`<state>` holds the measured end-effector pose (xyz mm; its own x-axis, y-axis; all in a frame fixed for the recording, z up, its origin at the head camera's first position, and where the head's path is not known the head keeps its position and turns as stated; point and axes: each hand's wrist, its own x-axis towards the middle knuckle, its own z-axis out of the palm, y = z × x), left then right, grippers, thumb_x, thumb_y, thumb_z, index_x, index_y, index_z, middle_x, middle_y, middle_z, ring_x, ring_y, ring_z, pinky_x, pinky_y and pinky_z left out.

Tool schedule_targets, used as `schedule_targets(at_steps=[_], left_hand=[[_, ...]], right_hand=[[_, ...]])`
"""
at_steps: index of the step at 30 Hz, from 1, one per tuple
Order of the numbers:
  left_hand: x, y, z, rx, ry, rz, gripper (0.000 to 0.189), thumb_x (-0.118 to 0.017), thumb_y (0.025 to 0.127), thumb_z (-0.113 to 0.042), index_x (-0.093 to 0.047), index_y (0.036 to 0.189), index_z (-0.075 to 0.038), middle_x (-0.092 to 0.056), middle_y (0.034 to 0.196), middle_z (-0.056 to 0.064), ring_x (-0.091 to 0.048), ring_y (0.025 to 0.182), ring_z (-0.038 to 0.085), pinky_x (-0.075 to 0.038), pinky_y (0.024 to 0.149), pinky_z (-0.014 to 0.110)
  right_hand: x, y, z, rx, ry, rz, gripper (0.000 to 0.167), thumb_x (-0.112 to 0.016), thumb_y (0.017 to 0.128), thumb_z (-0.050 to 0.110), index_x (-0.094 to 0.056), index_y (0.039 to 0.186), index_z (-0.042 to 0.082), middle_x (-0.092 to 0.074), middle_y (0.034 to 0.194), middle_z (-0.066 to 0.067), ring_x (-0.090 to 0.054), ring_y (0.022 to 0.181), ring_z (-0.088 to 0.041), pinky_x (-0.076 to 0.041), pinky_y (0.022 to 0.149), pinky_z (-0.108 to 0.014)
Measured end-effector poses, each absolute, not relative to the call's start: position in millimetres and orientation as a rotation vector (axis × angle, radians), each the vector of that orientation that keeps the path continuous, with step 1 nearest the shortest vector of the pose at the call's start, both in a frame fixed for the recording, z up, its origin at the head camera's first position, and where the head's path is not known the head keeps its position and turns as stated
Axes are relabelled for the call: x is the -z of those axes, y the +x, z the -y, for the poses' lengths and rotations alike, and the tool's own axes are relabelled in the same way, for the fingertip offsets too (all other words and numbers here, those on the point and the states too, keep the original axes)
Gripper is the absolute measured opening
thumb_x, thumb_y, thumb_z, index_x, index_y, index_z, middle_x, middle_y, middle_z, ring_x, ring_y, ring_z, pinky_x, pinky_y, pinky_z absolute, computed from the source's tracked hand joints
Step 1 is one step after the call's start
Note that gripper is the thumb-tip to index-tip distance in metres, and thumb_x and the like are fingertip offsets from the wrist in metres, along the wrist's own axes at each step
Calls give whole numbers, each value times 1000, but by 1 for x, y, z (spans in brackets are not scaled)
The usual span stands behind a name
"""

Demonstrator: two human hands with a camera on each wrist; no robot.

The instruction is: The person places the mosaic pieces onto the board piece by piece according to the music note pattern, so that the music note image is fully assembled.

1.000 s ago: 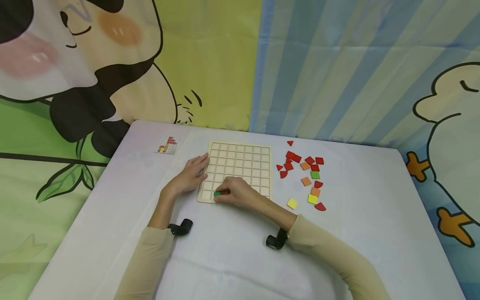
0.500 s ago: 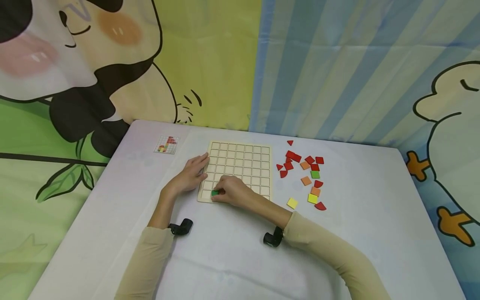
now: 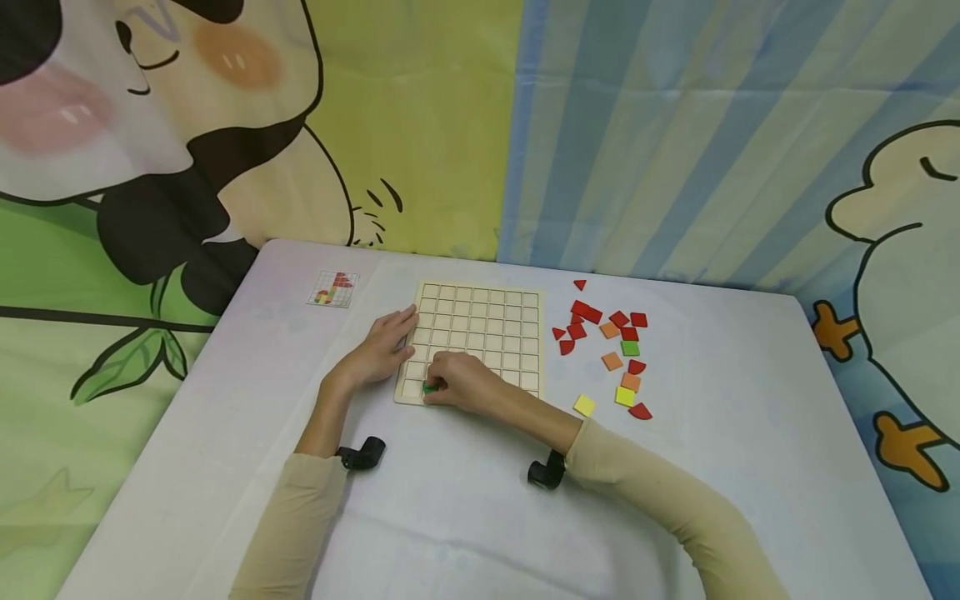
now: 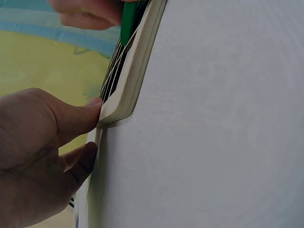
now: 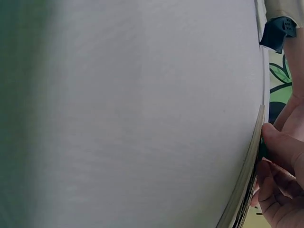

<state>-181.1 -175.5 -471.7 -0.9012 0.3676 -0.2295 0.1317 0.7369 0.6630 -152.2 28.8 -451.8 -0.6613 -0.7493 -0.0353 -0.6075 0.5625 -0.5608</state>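
A pale wooden grid board (image 3: pixel 480 321) lies flat on the table. My right hand (image 3: pixel 468 383) pinches a small green tile (image 3: pixel 429 388) over the board's front row, second square from the left. In the left wrist view the green tile (image 4: pixel 127 26) stands tilted on edge, its lower end right at the grid. My left hand (image 3: pixel 378 350) rests along the board's left edge, thumb and fingers touching the rim near the front corner. The right wrist view shows the right-hand fingers (image 5: pixel 280 147) at the board's side, mostly covering the tile.
Several loose red, orange, yellow and green tiles (image 3: pixel 631 349) lie right of the board, some of them overlapping. A printed pattern card (image 3: pixel 333 289) sits at the back left. A patterned cloth backdrop (image 3: pixel 637 150) rises behind the white-covered table (image 3: pixel 435 517).
My right hand has shifted slightly left along the front row with the green tile, which now shows less and looks lowered. The left hand has stayed in place.
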Motion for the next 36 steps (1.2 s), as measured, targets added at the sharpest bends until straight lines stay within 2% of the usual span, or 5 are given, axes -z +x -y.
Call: schedule_targets(at_steps=[12, 17, 20, 25, 36], left_hand=[[470, -180, 174, -939, 395, -2596, 63, -49, 101, -15, -18, 155, -5, -7, 166, 6, -1, 152, 32, -12, 121, 57], [470, -180, 175, -937, 407, -2597, 62, -49, 101, -15, -19, 154, -5, -8, 165, 8, -2, 152, 33, -13, 121, 57], [470, -181, 175, -935, 410, -2599, 62, -49, 101, -15, -19, 155, -5, -8, 165, 8, -2, 152, 33, -13, 121, 57], [473, -182, 175, -953, 400, -2600, 62, -49, 101, -15, -19, 155, -6, -8, 166, 6, -2, 152, 32, -13, 121, 57], [473, -182, 175, -959, 343, -2584, 62, -48, 101, -17, -19, 155, -10, -6, 166, 0, 0, 153, 27, -12, 123, 54]], right_hand=[[453, -147, -37, 646, -1292, -2566, 17, -71, 88, 18, -76, 100, 7, -67, 97, -1, -61, 89, -10, -51, 80, -16], [454, -143, -35, 488, -1336, -2636, 15, -68, 91, 21, -74, 101, 13, -65, 97, 3, -54, 87, -9, -48, 76, -17], [449, -139, -39, 414, -1329, -2664, 21, -68, 91, 24, -72, 109, 14, -64, 103, 3, -54, 91, -10, -49, 77, -19], [431, -134, -68, 498, -1276, -2702, 37, -71, 88, 27, -67, 123, 13, -66, 115, -1, -58, 105, -16, -53, 86, -27], [420, -134, -158, 613, -1051, -2816, 42, -77, 83, 21, -67, 121, 9, -67, 115, -6, -62, 108, -21, -58, 86, -34]])
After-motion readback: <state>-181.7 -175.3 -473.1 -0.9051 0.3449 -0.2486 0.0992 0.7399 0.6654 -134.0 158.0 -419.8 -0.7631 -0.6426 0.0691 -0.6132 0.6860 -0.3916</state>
